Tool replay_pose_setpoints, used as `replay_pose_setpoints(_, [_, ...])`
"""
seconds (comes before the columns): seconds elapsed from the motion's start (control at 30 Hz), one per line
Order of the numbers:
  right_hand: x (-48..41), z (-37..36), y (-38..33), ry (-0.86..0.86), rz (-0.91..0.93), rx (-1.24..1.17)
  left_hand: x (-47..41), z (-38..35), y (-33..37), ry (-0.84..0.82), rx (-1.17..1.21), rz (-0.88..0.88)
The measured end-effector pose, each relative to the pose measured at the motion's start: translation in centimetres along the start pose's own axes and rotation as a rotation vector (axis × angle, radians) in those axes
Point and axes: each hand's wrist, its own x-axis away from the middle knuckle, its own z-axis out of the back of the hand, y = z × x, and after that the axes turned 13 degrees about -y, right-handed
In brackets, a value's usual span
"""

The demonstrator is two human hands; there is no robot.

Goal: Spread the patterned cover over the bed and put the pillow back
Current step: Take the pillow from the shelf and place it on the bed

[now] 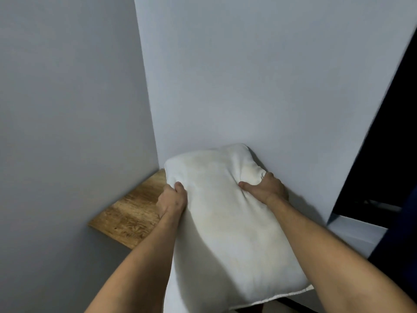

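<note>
A plump off-white pillow [228, 213] fills the lower middle of the head view, tilted with its far end up near the wall corner. My left hand [172, 199] grips its left edge, thumb on top. My right hand [265, 188] grips the far right corner, bunching the fabric under thumb and fingers. The bed and the patterned cover are not in view.
Two pale grey walls [248, 86] meet in a corner right behind the pillow. A wooden surface [130, 213] juts out at the left under the pillow's edge. A dark opening [388, 154] lies at the right, with a pale ledge [356, 233] below it.
</note>
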Motion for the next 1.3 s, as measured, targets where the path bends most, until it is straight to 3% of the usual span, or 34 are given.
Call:
replay_pose_setpoints(0.6, [14.3, 15.2, 14.6, 0.396, -0.364, -0.085, 12.0, -11.0, 13.5, -0.335, -0.046, -0.381])
replay_pose_setpoints(0.9, [21.8, 19.2, 20.4, 0.595, -0.597, -0.117, 17.5, -17.4, 19.3, -0.565, -0.080, -0.607])
replay_pose_setpoints(1.3, [32.9, 19.6, 24.0, 0.783, -0.833, -0.166, 26.1, -22.1, 20.8, -0.797, -0.100, -0.824])
